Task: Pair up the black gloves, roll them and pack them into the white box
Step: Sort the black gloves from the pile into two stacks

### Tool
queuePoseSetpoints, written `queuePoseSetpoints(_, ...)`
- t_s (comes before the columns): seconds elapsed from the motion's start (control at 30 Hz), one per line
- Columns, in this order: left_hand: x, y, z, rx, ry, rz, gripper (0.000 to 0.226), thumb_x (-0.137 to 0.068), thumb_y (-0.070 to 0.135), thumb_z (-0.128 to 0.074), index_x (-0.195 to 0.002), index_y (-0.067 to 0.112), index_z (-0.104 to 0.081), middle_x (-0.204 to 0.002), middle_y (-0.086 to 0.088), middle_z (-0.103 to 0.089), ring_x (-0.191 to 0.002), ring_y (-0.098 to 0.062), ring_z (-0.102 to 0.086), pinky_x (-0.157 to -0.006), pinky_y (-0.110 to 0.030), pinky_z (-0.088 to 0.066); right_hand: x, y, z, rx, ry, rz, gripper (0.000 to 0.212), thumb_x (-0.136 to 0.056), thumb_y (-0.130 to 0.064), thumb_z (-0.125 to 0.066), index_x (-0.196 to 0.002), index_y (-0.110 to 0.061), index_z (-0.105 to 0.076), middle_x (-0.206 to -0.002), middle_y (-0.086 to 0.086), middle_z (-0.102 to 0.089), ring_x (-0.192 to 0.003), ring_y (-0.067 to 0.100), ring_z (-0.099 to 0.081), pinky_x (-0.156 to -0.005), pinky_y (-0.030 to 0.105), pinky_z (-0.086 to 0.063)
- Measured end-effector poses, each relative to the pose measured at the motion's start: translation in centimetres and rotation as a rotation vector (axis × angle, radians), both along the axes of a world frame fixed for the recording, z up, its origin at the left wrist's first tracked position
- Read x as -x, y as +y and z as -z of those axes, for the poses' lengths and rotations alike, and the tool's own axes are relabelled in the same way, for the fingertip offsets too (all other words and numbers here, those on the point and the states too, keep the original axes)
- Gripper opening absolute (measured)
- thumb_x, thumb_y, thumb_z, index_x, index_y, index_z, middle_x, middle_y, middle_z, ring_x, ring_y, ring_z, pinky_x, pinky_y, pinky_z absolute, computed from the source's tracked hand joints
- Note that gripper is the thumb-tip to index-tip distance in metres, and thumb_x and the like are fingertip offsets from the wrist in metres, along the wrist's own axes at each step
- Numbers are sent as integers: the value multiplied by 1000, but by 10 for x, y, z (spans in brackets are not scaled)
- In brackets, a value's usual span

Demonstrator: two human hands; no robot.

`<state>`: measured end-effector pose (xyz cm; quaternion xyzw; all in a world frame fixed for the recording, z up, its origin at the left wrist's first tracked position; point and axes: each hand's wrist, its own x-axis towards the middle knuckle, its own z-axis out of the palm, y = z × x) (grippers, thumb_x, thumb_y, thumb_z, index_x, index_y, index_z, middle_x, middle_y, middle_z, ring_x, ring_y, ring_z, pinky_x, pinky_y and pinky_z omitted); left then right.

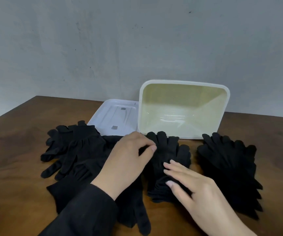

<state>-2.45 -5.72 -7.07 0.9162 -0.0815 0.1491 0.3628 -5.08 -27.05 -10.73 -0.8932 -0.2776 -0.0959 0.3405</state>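
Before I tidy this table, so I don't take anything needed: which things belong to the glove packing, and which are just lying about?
Belongs to the job:
- middle gloves under the left hand and right hand
- left glove heap
- right glove stack
- white box, with no gloves in it

Just lying about:
- box lid, flat beside the box
- wooden table itself

A brown wooden table (18,150) carries a white box (183,133) tipped with its opening toward the camera, a clear lid (115,114) flat just left of it, and black gloves (231,167) spread in front of it.
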Motion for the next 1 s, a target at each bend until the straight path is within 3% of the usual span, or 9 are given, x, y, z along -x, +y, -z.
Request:
queuePoseSetpoints(0.1, -2, -1, 7, -199, 119, 64, 31, -93, 55, -54, -116, 40, -69, -129, 24, -51, -122, 2, -41, -110, -31, -30, -1, -1, -1, 103, -57, -25, 48, -95, -62, -44, -131, -37, -63, -141, -33, -47, -140, -14, -28, -121, 26, -19)
queuePoseSetpoints(0.17, -4, -1, 9, -253, 185, 75, 35, -92, 56, -54, -121, 39, -66, -137, 22, -48, -128, 0, -37, -113, -33, -27, -1, 0, -1, 101, -104, -18, 49, -99, -62, -38, -127, -35, -67, -143, -29, -49, -142, -10, -29, -122, 30, -11)
queuePoseSetpoints(0.3, -3, -3, 10, -240, 180, 85, 31, -97, 47, -51, -124, 37, -64, -138, 20, -48, -128, -2, -39, -113, -36, -30, -3, 3, 4, -43, -76, -45, 41, -101, -45, -41, -124, -28, -70, -139, -24, -55, -137, -8, -39, -117, 20, -27)
queuePoseSetpoints(0.43, -5, 9, 6, -191, 89, 6, 22, -98, 30, -52, -116, 34, -65, -118, 20, -58, -109, -2, -53, -101, -31, -43, -3, 5, 6, -94, -35, -56, 41, -94, -51, -45, -122, -35, -70, -136, -36, -52, -134, -10, -42, -111, 11, -30)
queuePoseSetpoints(0.63, -5, 83, -7, -96, 71, -352, 14, -92, 31, -62, -105, 31, -68, -91, 16, -64, -85, -5, -60, -80, -26, -50, -1, 5, 5, -102, 13, -34, 34, -97, -54, -44, -119, -44, -68, -134, -42, -50, -133, -15, -39, -111, 8, -24)
queuePoseSetpoints(0.73, -5, 115, -2, -145, 77, -524, 28, -91, 37, -64, -117, 29, -66, -112, 9, -64, -103, -16, -60, -90, -38, -49, 0, 4, 2, -114, 67, -33, 32, -91, -47, -51, -118, -45, -68, -132, -45, -48, -132, -19, -36, -108, 4, -24)
queuePoseSetpoints(0.83, -8, 127, 3, -313, 230, -598, 50, -90, 47, -62, -137, 29, -55, -139, 2, -53, -126, -26, -48, -102, -52, -38, 1, 4, 0, -122, 86, -32, 31, -90, -44, -53, -117, -44, -68, -131, -45, -49, -131, -20, -37, -106, 1, -24)
queuePoseSetpoints(1.0, -14, 127, 11, -320, 224, -666, 53, -91, 48, -61, -141, 37, -49, -141, 2, -53, -130, -27, -43, -101, -53, -31, 1, 4, 0, -117, 71, -35, 29, -94, -51, -49, -115, -46, -68, -131, -43, -51, -132, -18, -38, -104, 0, -26)
